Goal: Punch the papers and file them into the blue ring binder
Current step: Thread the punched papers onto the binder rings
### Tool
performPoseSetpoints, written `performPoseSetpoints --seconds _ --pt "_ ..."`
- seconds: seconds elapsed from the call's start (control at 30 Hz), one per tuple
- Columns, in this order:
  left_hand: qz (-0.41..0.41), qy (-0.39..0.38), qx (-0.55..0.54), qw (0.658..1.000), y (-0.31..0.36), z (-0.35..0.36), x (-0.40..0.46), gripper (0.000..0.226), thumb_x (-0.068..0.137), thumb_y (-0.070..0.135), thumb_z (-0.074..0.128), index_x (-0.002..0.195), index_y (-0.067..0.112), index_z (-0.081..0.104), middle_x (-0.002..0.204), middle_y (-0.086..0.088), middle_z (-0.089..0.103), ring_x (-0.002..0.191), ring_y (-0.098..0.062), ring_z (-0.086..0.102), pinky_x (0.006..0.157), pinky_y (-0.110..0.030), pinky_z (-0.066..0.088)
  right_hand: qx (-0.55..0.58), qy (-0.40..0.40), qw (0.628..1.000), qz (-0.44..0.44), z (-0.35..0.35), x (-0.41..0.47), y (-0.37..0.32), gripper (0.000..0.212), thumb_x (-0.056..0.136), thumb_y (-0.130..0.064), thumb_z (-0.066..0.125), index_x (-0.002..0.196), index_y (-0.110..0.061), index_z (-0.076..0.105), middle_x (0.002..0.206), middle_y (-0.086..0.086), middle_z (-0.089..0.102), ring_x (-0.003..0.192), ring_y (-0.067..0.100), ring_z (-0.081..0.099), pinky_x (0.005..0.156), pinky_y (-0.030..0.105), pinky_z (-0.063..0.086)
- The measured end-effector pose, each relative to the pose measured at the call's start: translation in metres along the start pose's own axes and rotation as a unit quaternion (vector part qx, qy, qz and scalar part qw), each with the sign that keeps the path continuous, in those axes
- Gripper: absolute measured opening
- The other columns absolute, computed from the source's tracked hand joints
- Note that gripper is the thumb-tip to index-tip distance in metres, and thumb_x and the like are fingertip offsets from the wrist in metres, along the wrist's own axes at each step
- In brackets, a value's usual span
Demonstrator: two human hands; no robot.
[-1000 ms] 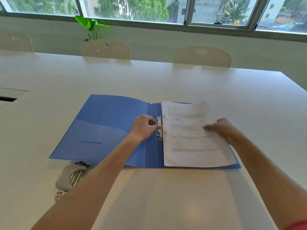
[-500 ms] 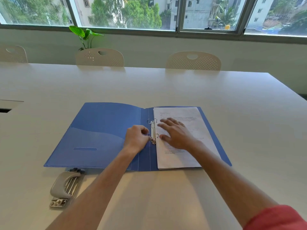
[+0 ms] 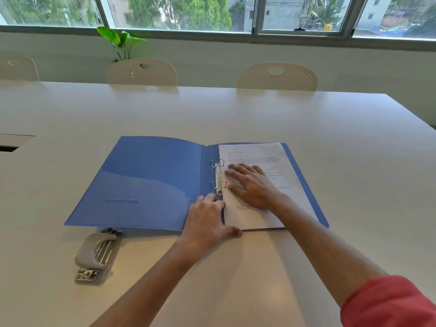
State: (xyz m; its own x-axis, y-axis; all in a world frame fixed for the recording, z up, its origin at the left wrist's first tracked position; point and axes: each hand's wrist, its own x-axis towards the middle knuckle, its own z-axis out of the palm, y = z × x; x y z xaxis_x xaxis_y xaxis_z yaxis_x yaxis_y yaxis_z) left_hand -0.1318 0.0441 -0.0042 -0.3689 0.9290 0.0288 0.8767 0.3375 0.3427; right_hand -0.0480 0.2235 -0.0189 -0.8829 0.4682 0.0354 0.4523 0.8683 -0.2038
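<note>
The blue ring binder lies open flat on the white table. A stack of printed papers rests on its right half beside the metal ring mechanism, whose rings stand apart. My right hand lies flat on the papers with fingers spread, fingertips near the rings. My left hand rests on the binder's spine at its near edge, just below the mechanism, fingers curled and thumb out to the right; it holds nothing.
A grey hole punch sits on the table near the binder's front left corner. Three pale chairs line the far side, with a green plant under the windows. A dark table slot is at the left edge.
My right hand laid the papers down and moved left to press flat on them. My left hand slid from the ring mechanism back to the binder's near edge.
</note>
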Motion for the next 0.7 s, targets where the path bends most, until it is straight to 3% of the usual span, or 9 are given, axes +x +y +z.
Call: performPoseSetpoints --seconds 0.27,0.37,0.43,0.5,0.57,0.63,0.7 --pt "0.010 0.012 -0.040 0.999 -0.006 0.002 -0.001 0.075 0.062 0.068 0.071 0.118 0.019 0.064 0.105 0.003 0.053 0.096 -0.016 0.045 0.088 -0.034 0.043 -0.003 -0.004 1.000 -0.005 0.000 -0.005 0.001 0.057 0.099 -0.051 0.033 0.151 -0.030 0.026 0.161 -0.006 0.017 0.148 0.019 0.012 0.119 0.044 0.008" --pt "-0.007 0.021 -0.091 0.996 -0.007 -0.003 0.001 0.070 0.057 0.065 0.077 0.109 0.018 0.069 0.097 0.005 0.056 0.088 -0.012 0.049 0.075 -0.025 0.040 0.011 0.001 1.000 -0.004 0.000 -0.006 0.002 0.058 0.098 -0.052 0.034 0.150 -0.027 0.027 0.160 -0.004 0.021 0.148 0.019 0.015 0.118 0.042 0.009" --pt "-0.042 0.070 -0.169 0.982 -0.009 -0.008 0.004 0.060 0.060 0.055 0.081 0.103 0.016 0.071 0.092 0.005 0.062 0.077 -0.009 0.055 0.068 -0.021 0.041 0.035 0.043 0.998 -0.011 0.000 -0.005 0.003 0.058 0.095 -0.052 0.039 0.146 -0.024 0.037 0.156 -0.001 0.032 0.144 0.020 0.026 0.116 0.041 0.018" --pt "-0.085 0.138 -0.221 0.962 -0.012 -0.012 0.010 0.046 0.070 0.040 0.081 0.106 0.013 0.070 0.088 0.002 0.069 0.072 -0.009 0.060 0.066 -0.016 0.043 0.065 0.095 0.993 -0.012 -0.002 -0.004 0.001 0.051 0.093 -0.046 0.049 0.137 -0.019 0.050 0.143 0.003 0.050 0.132 0.022 0.044 0.109 0.040 0.033" --pt "-0.116 0.174 -0.231 0.950 -0.016 -0.014 0.019 0.038 0.079 0.024 0.077 0.112 0.008 0.068 0.088 -0.003 0.072 0.074 -0.013 0.064 0.069 -0.015 0.045 0.112 0.134 0.985 -0.009 -0.005 -0.003 -0.005 0.035 0.093 -0.036 0.058 0.121 -0.015 0.063 0.119 0.004 0.066 0.107 0.019 0.060 0.094 0.037 0.048" --pt "-0.135 0.182 -0.239 0.944 -0.019 -0.013 0.030 0.034 0.082 0.017 0.073 0.114 0.005 0.067 0.090 -0.008 0.074 0.076 -0.019 0.069 0.076 -0.026 0.054 0.154 0.147 0.977 -0.018 -0.008 -0.002 -0.013 0.021 0.091 -0.027 0.062 0.104 -0.013 0.072 0.097 0.003 0.072 0.083 0.014 0.063 0.078 0.032 0.052" --pt "-0.137 0.178 -0.232 0.947 -0.022 -0.011 0.042 0.020 0.084 0.014 0.070 0.102 0.005 0.071 0.085 -0.009 0.073 0.073 -0.025 0.069 0.078 -0.038 0.057 0.178 0.152 0.972 -0.020 -0.008 0.000 -0.018 0.015 0.089 -0.022 0.064 0.096 -0.014 0.075 0.088 0.001 0.074 0.074 0.012 0.062 0.071 0.028 0.050"
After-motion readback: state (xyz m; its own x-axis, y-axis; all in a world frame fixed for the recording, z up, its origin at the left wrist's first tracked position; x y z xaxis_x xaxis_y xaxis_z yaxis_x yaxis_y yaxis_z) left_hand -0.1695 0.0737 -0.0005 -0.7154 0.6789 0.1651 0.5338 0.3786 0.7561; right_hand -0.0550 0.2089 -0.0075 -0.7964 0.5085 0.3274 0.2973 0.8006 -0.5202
